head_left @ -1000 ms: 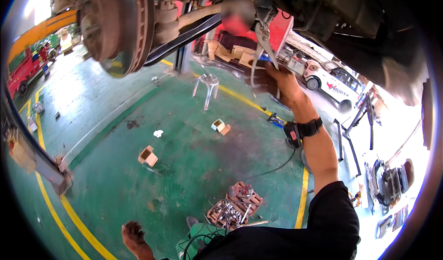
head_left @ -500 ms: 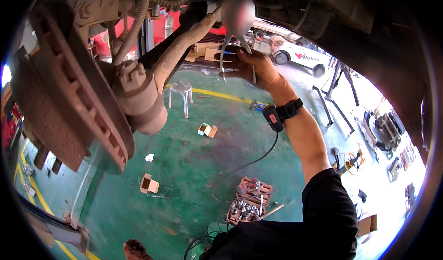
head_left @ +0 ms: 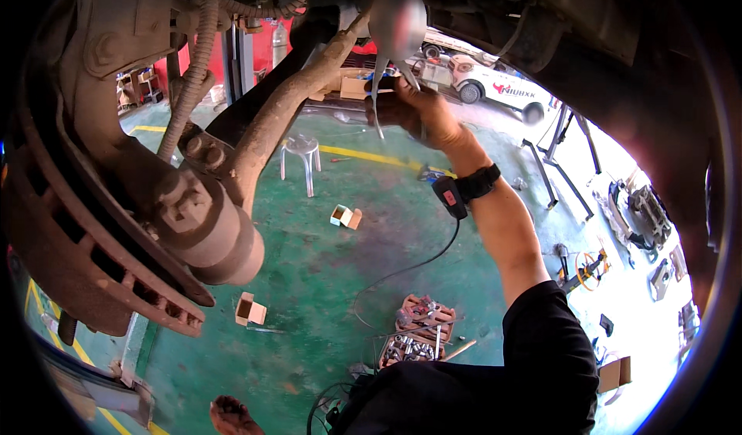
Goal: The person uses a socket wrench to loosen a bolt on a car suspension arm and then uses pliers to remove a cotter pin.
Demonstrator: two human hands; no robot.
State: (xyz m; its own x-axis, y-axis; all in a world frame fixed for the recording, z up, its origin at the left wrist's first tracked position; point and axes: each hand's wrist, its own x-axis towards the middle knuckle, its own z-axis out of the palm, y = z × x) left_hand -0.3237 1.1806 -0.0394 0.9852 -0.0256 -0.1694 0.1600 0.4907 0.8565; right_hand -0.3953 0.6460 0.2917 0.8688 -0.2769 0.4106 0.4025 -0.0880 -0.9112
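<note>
At upper centre, my raised right hand (head_left: 421, 110) is closed around the two thin handles of a silvery pliers-like tool (head_left: 398, 29). The tool's rounded head is blurred, so its exact kind is unclear. Just left of it, a rusty curved arm (head_left: 297, 87) runs down to a thick ball joint with a nut (head_left: 209, 222). A rusty brake disc (head_left: 100, 261) stands at the far left, with a ribbed hose (head_left: 199, 56) above it. Low in the view, my left hand (head_left: 230, 416) hangs away from these parts, fingers loosely curled, nothing visible in it.
Dark vehicle underbody spans the top and right. Below, on the green floor, are a stool (head_left: 301, 149), small cartons (head_left: 250, 309) and a tray of sockets (head_left: 410, 348). A cable (head_left: 402, 269) hangs from my right wrist. A white car (head_left: 495, 83) stands behind.
The brake disc and ball joint have swung down and to the left, and the arm's lower end moved with them. My right hand stays at the tool; my left hand rose slightly.
</note>
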